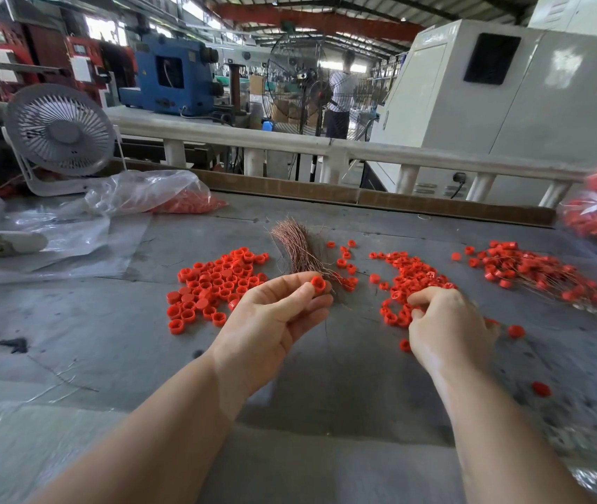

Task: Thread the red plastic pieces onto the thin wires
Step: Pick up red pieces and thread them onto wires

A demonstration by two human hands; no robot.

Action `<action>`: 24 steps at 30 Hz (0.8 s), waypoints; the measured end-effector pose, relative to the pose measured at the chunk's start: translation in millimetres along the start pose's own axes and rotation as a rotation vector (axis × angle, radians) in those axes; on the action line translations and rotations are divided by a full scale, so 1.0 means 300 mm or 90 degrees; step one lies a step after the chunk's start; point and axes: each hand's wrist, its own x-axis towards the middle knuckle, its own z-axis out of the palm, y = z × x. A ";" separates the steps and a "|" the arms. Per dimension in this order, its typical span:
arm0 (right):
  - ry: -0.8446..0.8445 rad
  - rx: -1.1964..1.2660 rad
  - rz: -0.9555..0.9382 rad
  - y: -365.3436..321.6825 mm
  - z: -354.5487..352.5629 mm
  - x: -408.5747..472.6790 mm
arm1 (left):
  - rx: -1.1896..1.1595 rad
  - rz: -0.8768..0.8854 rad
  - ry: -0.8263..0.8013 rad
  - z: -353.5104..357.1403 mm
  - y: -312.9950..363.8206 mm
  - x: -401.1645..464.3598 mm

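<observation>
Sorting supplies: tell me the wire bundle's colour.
Coppery pink wires, clearest in the head view.

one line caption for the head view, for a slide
Left hand pinches a red cap by the wire bundle; right hand picks among loose red pieces.

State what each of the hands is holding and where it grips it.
The left hand pinches one red cap by its side wall, thumb against fingers. The right hand reaches into the middle pile of red pieces; any hold there cannot be told.
</observation>
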 end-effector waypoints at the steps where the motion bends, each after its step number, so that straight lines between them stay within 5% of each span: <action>1: -0.001 -0.004 -0.001 -0.001 -0.001 -0.001 | -0.004 -0.001 -0.001 0.000 0.001 0.000; 21: -0.042 -0.098 -0.036 -0.004 -0.008 -0.011 | -0.039 -0.020 -0.019 0.011 0.010 -0.005; 24: 0.020 0.045 -0.101 -0.009 -0.014 -0.011 | -0.043 -0.022 -0.026 0.010 0.014 -0.008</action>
